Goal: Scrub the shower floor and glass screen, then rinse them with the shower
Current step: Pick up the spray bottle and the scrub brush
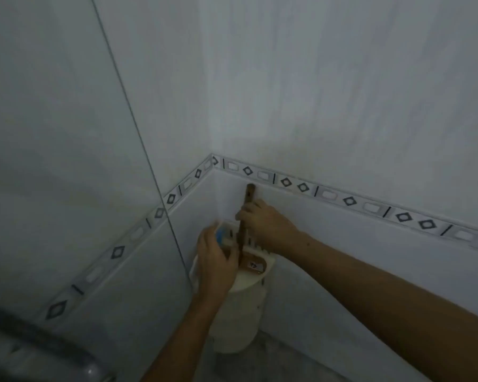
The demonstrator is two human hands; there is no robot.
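There is a single view, from a wide-angle camera worn on the person's head. It faces forward and down into a tiled corner, with the wall seam running up the middle of the frame. The glass screen (66, 161) fills the left side, its edge slanting down toward centre. Both forearms enter from the bottom and lower right. The left hand (215, 263) and the right hand (268, 227), gripping a brown handle (249, 194), meet just below centre at a white corner caddy (240, 312), near the lens. A strip of floor (273, 359) shows at the bottom.

The brown handle (249, 199) disappears low down behind the left hand (215, 260), which also covers most of a blue thing (220, 236) — unidentifiable. A dark curved shape (39, 343) bottom left is blurred and cropped.
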